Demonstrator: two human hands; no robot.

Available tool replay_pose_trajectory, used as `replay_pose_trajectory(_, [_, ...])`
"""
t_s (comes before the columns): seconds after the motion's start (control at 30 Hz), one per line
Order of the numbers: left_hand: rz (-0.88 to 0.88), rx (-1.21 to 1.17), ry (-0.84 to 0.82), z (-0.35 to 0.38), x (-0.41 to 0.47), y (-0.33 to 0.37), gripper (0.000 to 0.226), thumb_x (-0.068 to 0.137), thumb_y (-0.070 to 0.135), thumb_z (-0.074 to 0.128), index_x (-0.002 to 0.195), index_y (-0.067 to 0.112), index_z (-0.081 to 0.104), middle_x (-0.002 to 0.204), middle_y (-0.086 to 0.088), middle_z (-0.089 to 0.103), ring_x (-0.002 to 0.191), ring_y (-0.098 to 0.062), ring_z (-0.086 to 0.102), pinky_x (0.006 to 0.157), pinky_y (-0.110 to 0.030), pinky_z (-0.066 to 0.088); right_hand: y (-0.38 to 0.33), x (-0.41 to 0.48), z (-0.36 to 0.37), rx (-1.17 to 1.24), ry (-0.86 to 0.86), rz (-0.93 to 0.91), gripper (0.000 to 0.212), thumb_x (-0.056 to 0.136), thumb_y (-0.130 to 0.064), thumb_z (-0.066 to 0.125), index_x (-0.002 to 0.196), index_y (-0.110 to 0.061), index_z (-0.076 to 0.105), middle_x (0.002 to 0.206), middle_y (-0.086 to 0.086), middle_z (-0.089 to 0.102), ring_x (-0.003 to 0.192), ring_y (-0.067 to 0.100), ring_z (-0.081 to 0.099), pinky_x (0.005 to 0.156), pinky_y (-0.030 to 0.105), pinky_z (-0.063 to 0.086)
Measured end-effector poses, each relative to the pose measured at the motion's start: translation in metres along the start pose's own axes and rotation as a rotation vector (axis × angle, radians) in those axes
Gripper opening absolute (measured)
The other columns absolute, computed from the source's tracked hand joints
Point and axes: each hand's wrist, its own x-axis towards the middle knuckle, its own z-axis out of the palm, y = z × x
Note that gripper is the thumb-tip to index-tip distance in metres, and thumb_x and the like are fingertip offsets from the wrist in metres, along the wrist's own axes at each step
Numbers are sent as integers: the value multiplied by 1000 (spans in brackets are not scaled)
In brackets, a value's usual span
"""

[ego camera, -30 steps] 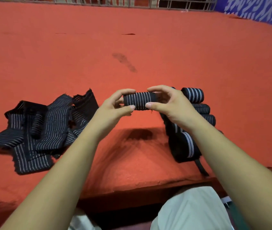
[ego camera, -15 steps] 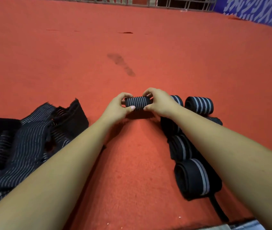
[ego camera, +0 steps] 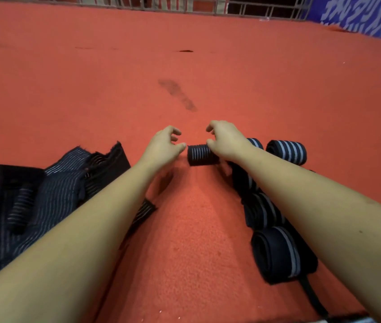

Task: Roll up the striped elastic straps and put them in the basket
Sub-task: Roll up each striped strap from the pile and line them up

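Observation:
A small rolled striped strap [ego camera: 200,155] lies on the red felt surface [ego camera: 185,229] between my hands. My left hand [ego camera: 164,148] hovers just left of it with fingers spread, thumb tip near the roll's end. My right hand [ego camera: 225,141] is at the roll's right end, fingers apart; whether its thumb still touches the roll I cannot tell. Several rolled straps line up on the right: one [ego camera: 287,151] at the far end and a big one [ego camera: 280,257] nearest me. A heap of unrolled striped straps [ego camera: 45,199] lies on the left. No basket is in view.
A dark smear [ego camera: 178,94] marks the felt beyond my hands. A metal railing [ego camera: 185,3] runs along the far edge, and a blue banner [ego camera: 366,17] hangs at the top right. A loose black strap end [ego camera: 310,294] trails from the nearest roll.
Both hands carried the small roll down onto the felt beside the row of rolls, then opened and released it. The view has tilted forward over the surface.

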Motion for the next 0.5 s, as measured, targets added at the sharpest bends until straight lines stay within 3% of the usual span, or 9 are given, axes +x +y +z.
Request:
replay_pose_trajectory(0.13, [61, -69, 108, -71, -35, 8, 9, 93, 15, 66, 103, 17, 65, 92, -1, 66, 81, -17, 59, 78, -30, 48, -40, -30, 6, 91, -26, -54, 33, 91, -14, 58, 123, -5, 61, 120, 15, 67, 117, 31, 59, 94, 31, 43])
replay_pose_trajectory(0.23, [46, 51, 156, -110, -67, -11, 8, 94, 15, 64, 101, 19, 68, 95, 2, 68, 89, -14, 60, 79, -24, 41, -74, -60, 24, 170, -125, -87, 36, 87, -15, 68, 121, -6, 62, 118, 14, 68, 113, 29, 62, 93, 30, 44])
replay_pose_trajectory(0.33, [31, 170, 158, -132, -102, -37, 10, 93, 18, 65, 103, 19, 67, 99, 4, 65, 98, -18, 61, 83, -25, 40, -107, -87, 48, 258, -276, -81, 53, 83, -26, 79, 127, -5, 58, 124, 15, 65, 114, 29, 61, 96, 33, 47])
replay_pose_trajectory(0.4, [75, 259, 135, -133, -124, -52, 19, 91, 21, 68, 109, 16, 67, 105, 0, 62, 105, -23, 59, 90, -29, 41, -120, -95, 67, 241, -338, -46, 59, 86, -38, 75, 129, -2, 55, 125, 17, 63, 116, 32, 60, 95, 35, 47])
replay_pose_trajectory(0.5, [57, 281, 71, -124, -160, -77, 51, 84, 43, 70, 127, 17, 61, 138, -3, 50, 132, -22, 46, 112, -43, 36, -133, -103, 92, 192, -281, 19, 50, 87, -46, 71, 110, -4, 58, 111, 17, 65, 109, 34, 61, 80, 34, 46])
